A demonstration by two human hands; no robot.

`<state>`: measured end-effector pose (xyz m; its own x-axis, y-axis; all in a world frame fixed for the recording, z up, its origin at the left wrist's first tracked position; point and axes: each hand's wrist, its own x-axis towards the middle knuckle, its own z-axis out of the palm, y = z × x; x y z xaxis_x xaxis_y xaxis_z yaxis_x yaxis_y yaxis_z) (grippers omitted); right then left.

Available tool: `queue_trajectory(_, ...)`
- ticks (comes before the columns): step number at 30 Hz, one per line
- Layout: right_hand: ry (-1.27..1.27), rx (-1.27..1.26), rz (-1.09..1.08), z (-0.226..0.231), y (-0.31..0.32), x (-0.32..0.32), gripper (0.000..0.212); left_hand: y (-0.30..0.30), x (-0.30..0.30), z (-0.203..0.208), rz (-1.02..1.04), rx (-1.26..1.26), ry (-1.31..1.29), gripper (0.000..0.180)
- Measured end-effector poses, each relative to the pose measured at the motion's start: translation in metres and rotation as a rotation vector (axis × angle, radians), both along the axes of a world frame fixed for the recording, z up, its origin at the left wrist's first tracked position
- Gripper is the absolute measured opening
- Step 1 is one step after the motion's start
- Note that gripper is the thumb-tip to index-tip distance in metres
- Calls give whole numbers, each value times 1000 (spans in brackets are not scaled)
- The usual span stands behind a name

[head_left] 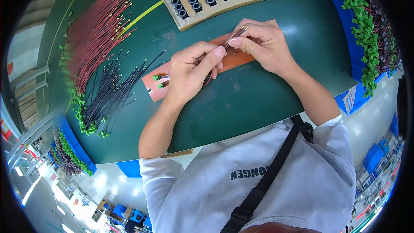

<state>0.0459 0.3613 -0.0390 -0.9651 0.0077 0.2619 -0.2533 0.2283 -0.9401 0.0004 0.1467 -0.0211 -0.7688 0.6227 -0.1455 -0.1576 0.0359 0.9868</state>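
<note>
Both hands meet over a copper-coloured board (240,62) on the green table. My right hand (264,45) pinches a few thin red and black wires (243,30) between thumb and fingers, their gold-coloured tips sticking out past the fingertips. Close beside it, my left hand (192,67) has its thumb and fingers closed on the same wires lower down. A red loop of wire shows below the left hand; the rest of its run is hidden by the fingers. Two green connectors (163,85) sit at the board's left end, partly behind my left wrist.
A wooden rack (248,1) with rows of black rings stands at the far side. To the left lie many red wires (99,26) and black wires (110,86) with green connectors. Blue bins (345,30) of connector wires flank the green table (267,99).
</note>
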Motion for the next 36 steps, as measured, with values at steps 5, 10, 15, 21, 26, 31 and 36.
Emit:
queue_trajectory(5, 1, 25, -19, 0, 0, -1, 17, 0, 0, 3, 2, -38, 15, 19)
queue_trajectory(10, 2, 49, -8, -2, 1, -2, 17, 1, -1, 2, -5, -43, -6, 21)
queue_trajectory(15, -36, 13, -10, -1, -1, -1, 18, -1, -2, 2, -36, -66, 26, 20)
queue_trajectory(21, -83, -1, 16, 1, 2, 0, 21, -1, -4, -1, -64, -60, 48, 21)
queue_trajectory(26, -171, -40, 33, 10, 5, -1, 25, 1, -5, -2, -72, -51, 105, 20)
queue_trajectory(31, -48, 160, -23, 15, 9, 7, 23, 8, -1, 0, 198, 205, 25, 11)
queue_trajectory(36, 57, 401, -121, 10, 17, 25, 21, -22, 3, 3, 188, -15, 794, 16)
